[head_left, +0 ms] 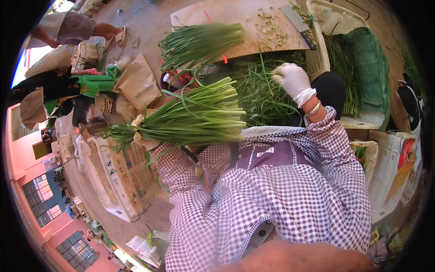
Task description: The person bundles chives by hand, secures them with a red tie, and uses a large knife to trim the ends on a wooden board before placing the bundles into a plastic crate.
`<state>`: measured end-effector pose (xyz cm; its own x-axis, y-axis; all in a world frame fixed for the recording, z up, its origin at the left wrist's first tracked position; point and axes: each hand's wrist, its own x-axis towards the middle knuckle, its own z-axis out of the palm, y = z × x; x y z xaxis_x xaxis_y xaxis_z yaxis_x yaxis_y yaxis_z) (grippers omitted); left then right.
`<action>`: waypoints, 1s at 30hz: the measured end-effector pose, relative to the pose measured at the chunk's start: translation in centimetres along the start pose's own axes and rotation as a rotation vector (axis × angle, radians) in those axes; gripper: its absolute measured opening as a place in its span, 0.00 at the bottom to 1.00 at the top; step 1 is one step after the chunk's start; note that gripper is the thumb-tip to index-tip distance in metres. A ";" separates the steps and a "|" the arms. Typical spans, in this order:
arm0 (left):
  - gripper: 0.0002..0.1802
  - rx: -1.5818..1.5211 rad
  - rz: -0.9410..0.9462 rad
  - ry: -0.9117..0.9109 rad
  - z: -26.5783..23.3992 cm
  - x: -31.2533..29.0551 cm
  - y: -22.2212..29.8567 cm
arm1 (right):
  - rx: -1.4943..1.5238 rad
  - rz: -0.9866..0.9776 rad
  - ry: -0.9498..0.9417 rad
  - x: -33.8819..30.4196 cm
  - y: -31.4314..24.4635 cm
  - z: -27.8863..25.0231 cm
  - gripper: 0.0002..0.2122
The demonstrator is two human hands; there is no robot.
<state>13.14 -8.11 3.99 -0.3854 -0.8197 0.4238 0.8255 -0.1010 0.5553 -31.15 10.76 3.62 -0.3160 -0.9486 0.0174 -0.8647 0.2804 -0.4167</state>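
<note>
- Far left, upper corner: a co-worker's leg, sandal on the foot
- Left: a white crate on the ground; above it in view, a brown sack
- Left hand: grasping the bunch near its leafy end, thumb and fingers closed around the leaves
- Bunch: in front of the person's body, pale stem ends pointing right (leaf tips spill past the hand to the left)
- Centre, beyond: a second bunch lying on the board, its stem ends also to the right
- Board, right part: small scraps and a knife, dark handle toward the person
- Right of the held greens: loose leaves, heaped
- Right hand: white glove, fingers curled above the leaves; cannot tell whether it pinches anything
- Far right: a basket with green lining, greens inside
</note>
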 end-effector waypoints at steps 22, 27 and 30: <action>0.23 0.360 0.262 0.337 -2.7 -1.5 -1.2 | 1.382 0.163 -0.585 0.1 -8.1 7.1 0.21; 0.23 0.828 0.414 0.741 -6.4 -2.5 -1.6 | 1.547 0.247 -0.505 -0.1 -9.2 7.1 0.12; 0.21 0.531 0.378 0.639 -4.0 -2.0 -2.5 | 1.250 0.163 -0.409 0.8 -5.4 6.8 0.09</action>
<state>13.46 -8.50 -1.14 0.3046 -0.9176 0.2552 0.4915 0.3810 0.7831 -24.08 7.49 -0.27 -0.0510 -0.9544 -0.2943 0.1807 0.2810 -0.9425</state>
